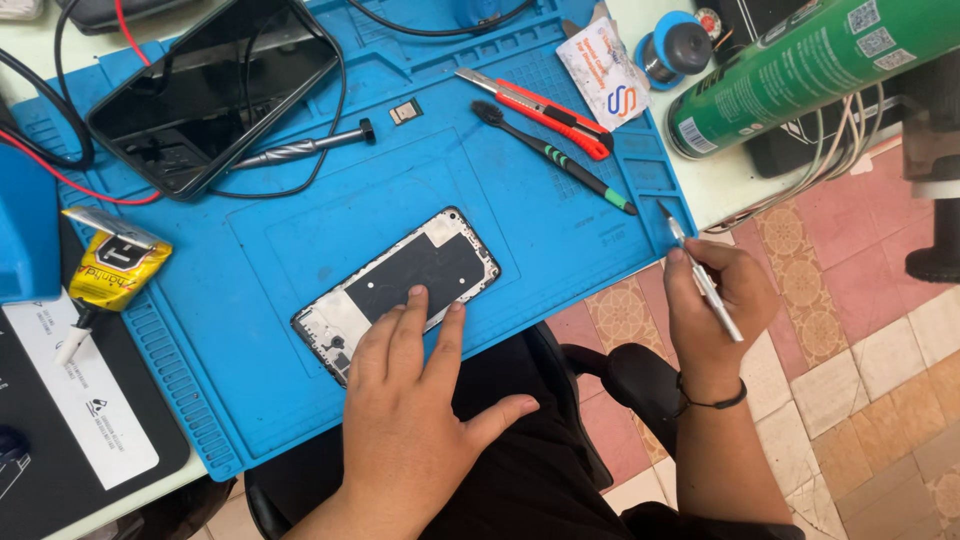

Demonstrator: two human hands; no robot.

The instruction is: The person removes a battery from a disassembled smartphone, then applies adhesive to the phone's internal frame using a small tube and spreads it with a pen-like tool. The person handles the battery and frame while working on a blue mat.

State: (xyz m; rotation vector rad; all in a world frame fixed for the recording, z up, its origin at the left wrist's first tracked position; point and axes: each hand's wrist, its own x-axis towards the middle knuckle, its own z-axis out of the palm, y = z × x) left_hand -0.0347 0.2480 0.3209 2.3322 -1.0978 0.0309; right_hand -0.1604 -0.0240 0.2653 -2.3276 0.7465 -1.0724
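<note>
An opened phone screen frame (420, 265) lies face down and tilted on the blue work mat (280, 250), showing black and silver inner plates. My left hand (415, 400) rests flat on its near end, fingers spread and pressing it down. My right hand (715, 305) hovers off the mat's right edge, gripping thin metal tweezers (700, 272) with the tip pointing up and away.
A phone (205, 90) lies at the mat's back left with cables around it. Nearby are a screwdriver (305, 146), black brush (550, 155), red utility knife (535, 112), green spray can (810, 65), solder spool (680, 45) and a yellow glue tube (112, 275).
</note>
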